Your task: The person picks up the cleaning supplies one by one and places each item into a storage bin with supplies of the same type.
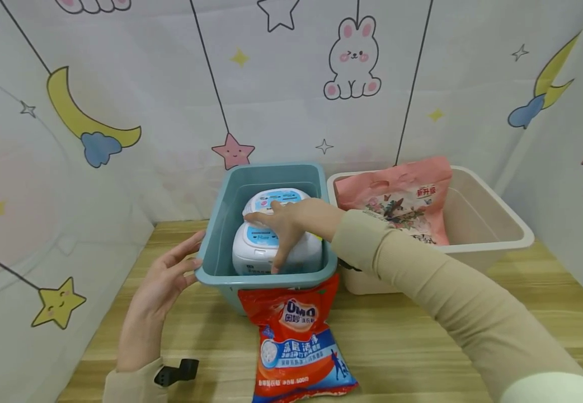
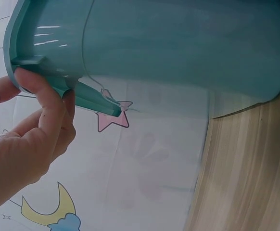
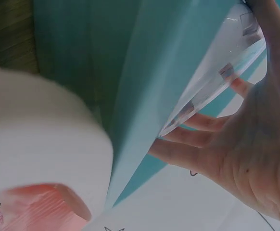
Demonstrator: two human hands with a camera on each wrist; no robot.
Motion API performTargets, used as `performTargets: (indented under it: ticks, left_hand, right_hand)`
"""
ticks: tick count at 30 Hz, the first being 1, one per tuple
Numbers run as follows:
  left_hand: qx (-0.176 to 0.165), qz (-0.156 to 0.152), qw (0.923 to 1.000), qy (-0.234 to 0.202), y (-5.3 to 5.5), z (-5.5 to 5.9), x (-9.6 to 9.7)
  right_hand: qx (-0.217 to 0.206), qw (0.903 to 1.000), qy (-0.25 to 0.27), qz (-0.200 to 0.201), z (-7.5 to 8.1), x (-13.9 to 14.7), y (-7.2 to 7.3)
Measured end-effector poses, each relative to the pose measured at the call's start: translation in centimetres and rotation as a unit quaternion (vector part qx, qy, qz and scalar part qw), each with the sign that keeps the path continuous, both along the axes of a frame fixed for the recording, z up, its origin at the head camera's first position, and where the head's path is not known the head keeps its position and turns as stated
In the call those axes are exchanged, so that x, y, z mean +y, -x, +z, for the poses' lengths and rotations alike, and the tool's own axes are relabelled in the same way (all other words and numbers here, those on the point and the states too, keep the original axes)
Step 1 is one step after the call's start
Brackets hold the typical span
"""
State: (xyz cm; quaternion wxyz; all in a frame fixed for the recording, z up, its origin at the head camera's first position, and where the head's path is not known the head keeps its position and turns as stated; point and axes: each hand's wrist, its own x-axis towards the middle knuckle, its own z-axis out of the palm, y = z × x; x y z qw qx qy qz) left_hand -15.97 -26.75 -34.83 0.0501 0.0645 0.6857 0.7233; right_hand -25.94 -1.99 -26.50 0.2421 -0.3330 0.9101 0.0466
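We see a teal basin [image 1: 266, 281] standing on the wood-grained bench [image 1: 397, 336], close to its back edge and left of the middle. Inside it sit two white lidded containers, one behind the other: the front container [image 1: 250, 257] nearer the basin's front wall, the rear container [image 1: 278, 196] just beyond it.

Our right hand [image 1: 291, 224] reaches in over the basin's right rim. Its fingers are spread apart across the tops of the containers, and its thumb points down the front container's near face.

Our left hand [image 1: 164, 279] is outside, at the basin's front left corner, fingers bent and fingertips touching the rim. We cannot tell whether they clamp it.

Just right of the basin, toward the bench's back right corner, we have a cream basin [image 1: 478, 218]. A pink floral bag [image 1: 402, 196] leans in its left part, its top rising above the back rim.

A red OMO bag [image 1: 296, 347] lies between the teal basin and the bench's front side, its upper end right below the rim. Behind everything, a patterned cloth [image 1: 170, 145] hangs along the back edge.
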Motion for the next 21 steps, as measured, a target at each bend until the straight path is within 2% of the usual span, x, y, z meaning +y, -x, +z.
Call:
performTargets:
  ticks: [10, 21]
  left_hand:
    - [-0.017, 0.007, 0.9998, -0.002, -0.09, 0.31, 0.08]
    - [-0.02, 0.014, 0.9997, 0.001, -0.16, 0.43, 0.16]
  right_hand:
    - [0.006, 0.9995, -0.032, 0.001, -0.47, -0.62, -0.07]
    - [-0.002, 0.999, -0.045, 0.003, -0.56, -0.77, -0.38]
